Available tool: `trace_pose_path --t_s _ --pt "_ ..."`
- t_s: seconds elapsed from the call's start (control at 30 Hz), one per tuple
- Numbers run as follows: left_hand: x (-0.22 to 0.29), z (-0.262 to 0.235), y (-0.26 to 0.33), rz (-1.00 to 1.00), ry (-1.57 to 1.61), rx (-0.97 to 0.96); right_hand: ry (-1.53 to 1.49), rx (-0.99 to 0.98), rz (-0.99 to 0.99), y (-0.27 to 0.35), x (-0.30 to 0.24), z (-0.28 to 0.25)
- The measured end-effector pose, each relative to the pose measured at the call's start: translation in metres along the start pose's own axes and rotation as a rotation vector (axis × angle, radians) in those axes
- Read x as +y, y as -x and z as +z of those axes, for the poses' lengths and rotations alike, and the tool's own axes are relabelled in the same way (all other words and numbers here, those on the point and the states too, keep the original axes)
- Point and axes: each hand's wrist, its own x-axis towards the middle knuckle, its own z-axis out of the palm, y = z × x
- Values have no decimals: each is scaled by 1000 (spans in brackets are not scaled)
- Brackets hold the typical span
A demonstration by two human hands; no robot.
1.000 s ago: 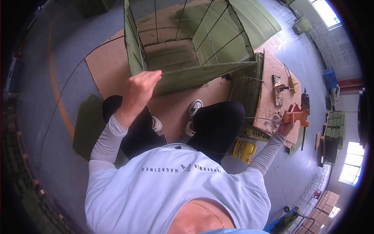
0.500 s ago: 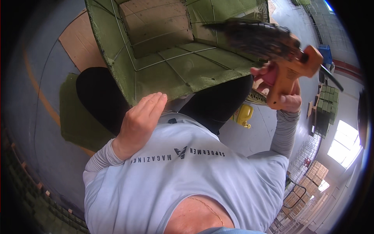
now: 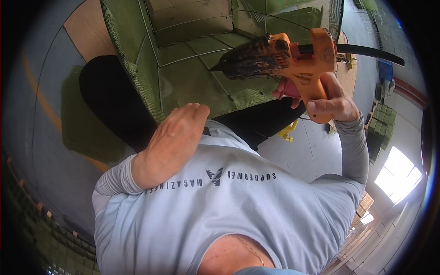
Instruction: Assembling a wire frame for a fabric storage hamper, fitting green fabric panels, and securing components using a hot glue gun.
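Observation:
My right hand grips an orange glue gun by its handle, with fingers at the pink trigger. Its dark, crusted nozzle points left, above the inside of a green box. From the back of the gun sticks a black glue stick. The box is fabric-covered with thin wire framing, and its near edge lies by my lap. At that edge my left hand is closed over the rim, fingers together and curled; the fingertips and thumb are hidden.
Brown cardboard lies on the floor beyond the box, and a green sheet is left of my leg. Below my right forearm a yellow container stands on the floor. Stacked green blocks are farther right.
The glue gun, blurred before, has swung level and moved lower, its nozzle now farther left over the box. My left hand has shifted slightly right and its fingers have curled.

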Motion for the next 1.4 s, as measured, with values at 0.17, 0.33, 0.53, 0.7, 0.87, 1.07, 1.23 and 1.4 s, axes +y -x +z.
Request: trace_pose_path --t_s 0.17,0.33,0.53,0.7,0.87,1.07,1.23,1.4 --pt "-1 11 1 -91 136 -15 -4 -31 15 -6 0 2" --pt "2 18 -4 -84 183 278 -34 -50 -13 -13 14 6" --pt "1 20 2 -35 186 428 -14 -153 33 -28 15 4" --pt "-12 21 8 237 -27 485 -57 -203 32 -41 20 2" --pt "-17 19 16 331 -121 455 -36 -331 22 -50 18 -1" --pt "-31 20 20 491 -207 442 2 -366 124 -50 13 -5" --pt "-33 22 21 534 -142 453 -51 -388 185 -53 12 -2" --pt "-34 23 22 542 -142 458 -16 -382 221 -51 7 -6"
